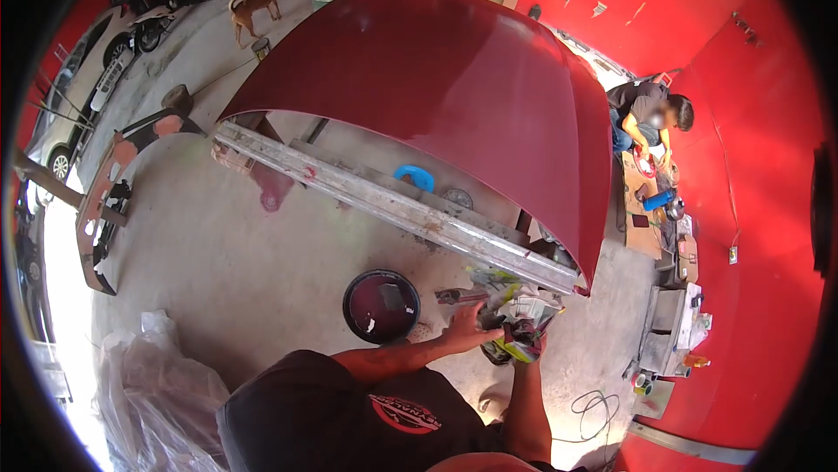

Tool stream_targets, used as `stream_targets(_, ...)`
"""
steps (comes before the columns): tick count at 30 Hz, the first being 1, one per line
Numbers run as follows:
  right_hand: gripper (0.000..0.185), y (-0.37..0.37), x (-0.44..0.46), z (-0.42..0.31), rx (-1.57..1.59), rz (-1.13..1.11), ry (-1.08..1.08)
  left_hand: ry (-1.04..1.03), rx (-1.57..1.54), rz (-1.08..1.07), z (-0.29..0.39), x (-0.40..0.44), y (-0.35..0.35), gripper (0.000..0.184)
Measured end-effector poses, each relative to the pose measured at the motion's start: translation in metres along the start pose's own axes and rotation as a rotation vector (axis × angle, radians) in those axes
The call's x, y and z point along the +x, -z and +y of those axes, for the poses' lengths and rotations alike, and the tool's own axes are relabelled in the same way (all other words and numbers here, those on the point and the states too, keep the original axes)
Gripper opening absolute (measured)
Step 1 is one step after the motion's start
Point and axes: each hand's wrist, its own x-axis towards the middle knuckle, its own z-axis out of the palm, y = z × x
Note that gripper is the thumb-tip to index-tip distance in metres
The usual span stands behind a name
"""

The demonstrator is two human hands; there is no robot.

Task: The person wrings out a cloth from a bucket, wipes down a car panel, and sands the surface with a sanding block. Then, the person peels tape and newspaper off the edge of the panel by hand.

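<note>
My left hand (469, 329) reaches in from the left with thumb and fingers apart, close beside a crumpled bundle of printed paper (531, 304). My right hand (529, 352) is closed around the lower part of that bundle, its fingers mostly hidden. The bundle shows white, dark and yellow-green patches. Just beyond it stands a dark red, glossy car hood (436, 71), resting over a long, paint-stained metal beam (393, 201). A round black tub (381, 306) with dark red inside sits on the floor left of my left hand.
Clear plastic sheeting (161, 393) lies at lower left. A car bumper (109, 201) stands at left, and a dog (253, 11) is behind. At right, a person (650, 114) works by a cardboard sheet (642, 219). A cable (594, 411) loops over the floor.
</note>
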Motion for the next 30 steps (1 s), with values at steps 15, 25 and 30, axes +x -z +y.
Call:
stream_targets(15,0.052,0.024,-0.059,-0.018,-0.108,0.379,-0.453,-0.328,-0.088,-0.106,0.048,0.030,-0.047,0.059)
stream_targets(25,0.066,-0.021,-0.140,-0.070,0.013,0.168,-0.319,-0.606,0.105,0.170,0.000,0.069,-0.069,0.040)
stream_targets(30,0.097,-0.037,-0.145,-0.097,-0.382,0.300,-0.201,-0.387,0.251,0.016,0.064,0.012,-0.043,0.045)
